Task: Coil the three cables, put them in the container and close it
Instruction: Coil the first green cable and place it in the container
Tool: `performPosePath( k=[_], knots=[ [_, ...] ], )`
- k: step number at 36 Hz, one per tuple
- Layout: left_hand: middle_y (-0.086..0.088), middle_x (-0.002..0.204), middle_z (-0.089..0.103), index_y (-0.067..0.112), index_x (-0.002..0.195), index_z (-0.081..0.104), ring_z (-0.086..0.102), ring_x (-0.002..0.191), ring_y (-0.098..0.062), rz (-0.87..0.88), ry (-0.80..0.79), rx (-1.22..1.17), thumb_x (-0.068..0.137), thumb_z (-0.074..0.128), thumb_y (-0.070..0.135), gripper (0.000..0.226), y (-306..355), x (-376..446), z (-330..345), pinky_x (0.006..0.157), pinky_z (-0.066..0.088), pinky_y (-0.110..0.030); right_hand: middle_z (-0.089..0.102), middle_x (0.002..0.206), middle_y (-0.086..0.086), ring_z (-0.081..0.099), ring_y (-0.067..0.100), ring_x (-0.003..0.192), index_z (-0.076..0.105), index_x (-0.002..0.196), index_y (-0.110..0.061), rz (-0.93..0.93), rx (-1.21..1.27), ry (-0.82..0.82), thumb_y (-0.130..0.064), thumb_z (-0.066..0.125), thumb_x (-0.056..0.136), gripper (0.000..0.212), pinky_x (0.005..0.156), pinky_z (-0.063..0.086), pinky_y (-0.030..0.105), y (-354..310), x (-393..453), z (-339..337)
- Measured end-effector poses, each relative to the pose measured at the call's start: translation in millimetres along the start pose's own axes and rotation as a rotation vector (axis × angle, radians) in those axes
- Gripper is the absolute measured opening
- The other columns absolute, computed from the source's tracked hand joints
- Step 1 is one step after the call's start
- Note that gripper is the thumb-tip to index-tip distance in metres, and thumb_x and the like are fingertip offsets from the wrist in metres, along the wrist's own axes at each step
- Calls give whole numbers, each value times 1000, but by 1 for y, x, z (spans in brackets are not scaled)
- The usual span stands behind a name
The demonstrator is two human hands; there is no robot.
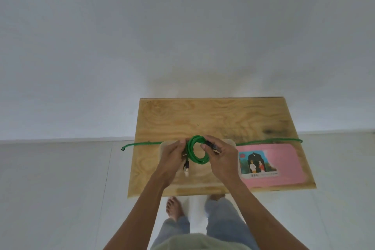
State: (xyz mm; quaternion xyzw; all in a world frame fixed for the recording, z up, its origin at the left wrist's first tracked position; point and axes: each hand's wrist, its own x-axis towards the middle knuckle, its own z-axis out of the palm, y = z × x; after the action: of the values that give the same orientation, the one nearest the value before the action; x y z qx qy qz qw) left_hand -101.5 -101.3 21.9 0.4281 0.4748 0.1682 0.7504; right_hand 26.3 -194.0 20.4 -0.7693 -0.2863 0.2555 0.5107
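Nearest the camera are the person's pale shirt hem, faded jeans (221, 215) and a bare foot (174, 208) on the white tiled floor (50, 189). Both forearms reach forward over the near edge of a plywood table (213, 115).

The left hand (172, 158) curls its fingers round the left side of a coiled green cable (196, 151), and the right hand (220, 160) pinches the coil's right side, with a dark plug end showing at its fingertips. The coil is held just above a clear plastic container (230, 141), mostly hidden beneath the hands. A dark connector with a silver tip (186, 168) hangs from the left side of the coil; which cable it belongs to cannot be told.

To the right of the container lies a pink lid (284, 160), flat on the table, bearing a picture label (257, 163) of two figures before an arched building; the line of writing under it is too blurred to read.

Beyond the hands, another green cable (267, 140) stretches uncoiled across the table, its ends overhanging both side edges. Behind the table stands a plain white wall (182, 26).
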Motion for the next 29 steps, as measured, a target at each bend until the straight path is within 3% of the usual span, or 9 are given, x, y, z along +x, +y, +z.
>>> performPosePath(
  k=[3,5,7,10,14,19,23,29],
  knots=[
    [6,91,77,27,102,74,70,87,-4,228,251,280,103,54,26,20,-19,5,-5,83,56,-29,74,97,-9,64,-14,85,76,109,-19,41,-85,-8,-10,76,85,25,76,49,6,19,-1,-4],
    [15,79,70,26,99,72,65,80,5,398,441,419,102,56,21,17,-26,1,-8,79,51,-18,75,97,-9,66,-5,85,76,108,-24,66,-128,-5,-14,76,85,25,77,51,13,31,-2,-6],
    [8,98,70,14,111,71,63,98,-2,529,542,556,102,53,20,21,-33,0,-14,89,48,-21,74,99,-7,67,5,87,75,108,-24,84,-161,-2,-15,76,85,25,78,50,14,41,-1,-5],
    [-11,134,61,7,131,61,51,127,-26,562,508,828,100,42,32,44,-50,6,-30,107,41,-39,73,97,-4,63,11,85,74,109,-19,123,-218,-15,-13,75,86,24,72,40,0,49,1,0],
    [-13,159,36,8,151,39,32,146,-30,434,437,1011,102,27,44,62,-68,10,-39,118,27,-42,67,93,-4,58,11,84,71,110,-8,162,-263,-37,-8,74,85,25,66,36,-2,58,5,8],
    [-8,165,22,8,157,22,20,152,-22,406,381,1042,103,21,47,67,-84,12,-41,123,21,-39,68,97,3,57,13,87,69,109,-4,186,-273,-49,-6,73,85,24,69,40,7,71,13,20],
    [-5,166,17,8,158,20,15,153,-18,432,375,1024,104,22,45,65,-93,14,-41,123,20,-38,68,99,3,58,13,90,68,109,-4,220,-245,-56,-6,73,86,24,75,39,15,76,18,33],
    [-7,166,17,7,158,20,14,154,-20,447,367,1033,105,25,42,63,-97,15,-43,123,22,-41,71,104,10,56,12,91,72,106,-6,220,-265,4,-5,73,84,22,81,37,16,80,17,49]
  ],
)
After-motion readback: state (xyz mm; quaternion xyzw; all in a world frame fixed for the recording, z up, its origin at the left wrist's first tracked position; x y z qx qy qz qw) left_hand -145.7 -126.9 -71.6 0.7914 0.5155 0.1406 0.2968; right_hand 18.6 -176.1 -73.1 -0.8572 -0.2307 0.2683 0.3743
